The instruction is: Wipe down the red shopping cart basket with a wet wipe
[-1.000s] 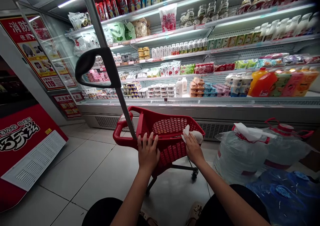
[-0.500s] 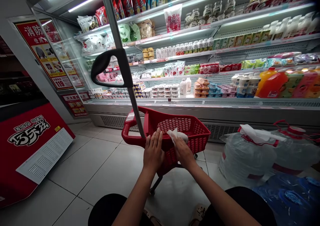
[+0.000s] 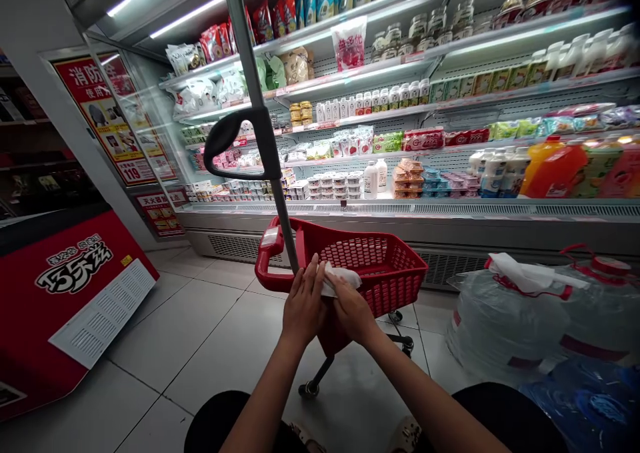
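Note:
A red plastic shopping basket cart (image 3: 395, 291) on small wheels stands before me, its grey pole and black loop handle (image 3: 269, 143) rising from the left end. My right hand (image 3: 354, 311) presses a folded white wipe (image 3: 346, 277) against the near rim of the basket. Beside it, my left hand (image 3: 304, 305) lies on the same rim with fingers stretched out. The two hands nearly meet at the wipe's left edge. Under my palms the near wall of the basket is partly hidden.
An open refrigerated shelf (image 3: 350, 207) of drinks and yogurts runs behind the cart. At the right stand large clear water jugs (image 3: 505, 323) and a blue water bottle (image 3: 595, 399). A red freezer chest (image 3: 75, 279) is at the left, on the tiled floor (image 3: 200, 339).
My right hand has slid the wipe leftward along the rim, closer to my left hand. My left hand stays on the rim. The view has shifted slightly.

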Demonstrator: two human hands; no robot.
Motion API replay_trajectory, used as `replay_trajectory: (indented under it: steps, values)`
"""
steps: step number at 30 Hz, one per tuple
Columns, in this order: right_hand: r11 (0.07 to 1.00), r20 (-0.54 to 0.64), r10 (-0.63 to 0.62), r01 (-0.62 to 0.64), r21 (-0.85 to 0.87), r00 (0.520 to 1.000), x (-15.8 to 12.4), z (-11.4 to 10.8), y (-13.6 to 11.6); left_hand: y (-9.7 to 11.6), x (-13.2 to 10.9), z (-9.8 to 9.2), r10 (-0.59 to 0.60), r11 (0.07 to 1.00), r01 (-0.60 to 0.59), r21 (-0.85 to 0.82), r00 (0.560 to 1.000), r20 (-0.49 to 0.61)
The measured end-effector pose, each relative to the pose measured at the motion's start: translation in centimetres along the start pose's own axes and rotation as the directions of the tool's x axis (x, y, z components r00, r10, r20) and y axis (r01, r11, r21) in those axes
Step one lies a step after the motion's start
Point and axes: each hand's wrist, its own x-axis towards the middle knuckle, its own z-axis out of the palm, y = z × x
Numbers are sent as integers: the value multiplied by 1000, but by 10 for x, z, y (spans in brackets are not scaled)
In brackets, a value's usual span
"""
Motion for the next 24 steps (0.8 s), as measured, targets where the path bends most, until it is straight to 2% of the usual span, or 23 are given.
replay_trajectory:
  steps: [3,9,13,18,24]
  values:
    - [997,-17,65,-66,-46,998,-2,-7,7,2,-4,4,-31,998,31,-50,1000,-5]
    - [991,60,-46,39,126,997,24,7,-21,8,-5,10,-126,975,112,-193,990,-63]
    - [992,78,-67,58,110,995,27,17,-24,-1,-4,5,-96,980,86,-177,994,-52]
    - [999,38,-21,22,-33,999,8,20,4,-7,-1,4,-98,991,95,-100,995,-29]
    - [965,3,78,-74,-250,997,-17,-11,54,-11,-4,17,-72,997,70,33,995,62]
